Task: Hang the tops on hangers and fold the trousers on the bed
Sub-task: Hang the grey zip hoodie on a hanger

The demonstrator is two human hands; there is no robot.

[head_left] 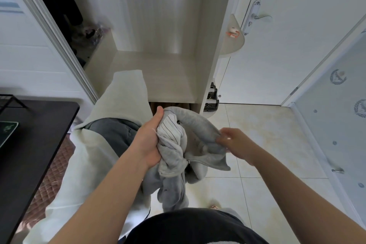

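I hold a light grey zip-up top (200,123) bunched in front of my waist, over the floor. My left hand (150,140) grips a wad of the grey fabric together with a white striped cloth (170,130). My right hand (233,140) pinches the top's curved collar edge and pulls it to the right. The rest of the top hangs down between my arms. On the bed to the left lie a cream garment (95,148) and dark grey trousers (116,132) partly under it. No hanger is in view.
An open wardrobe (156,69) with a pale shelf stands straight ahead. A black desk (33,140) is at the left, with the quilted bed surface (53,172) beside it. A white door (293,35) and a patterned glass door (336,125) are at the right, over tiled floor (267,154).
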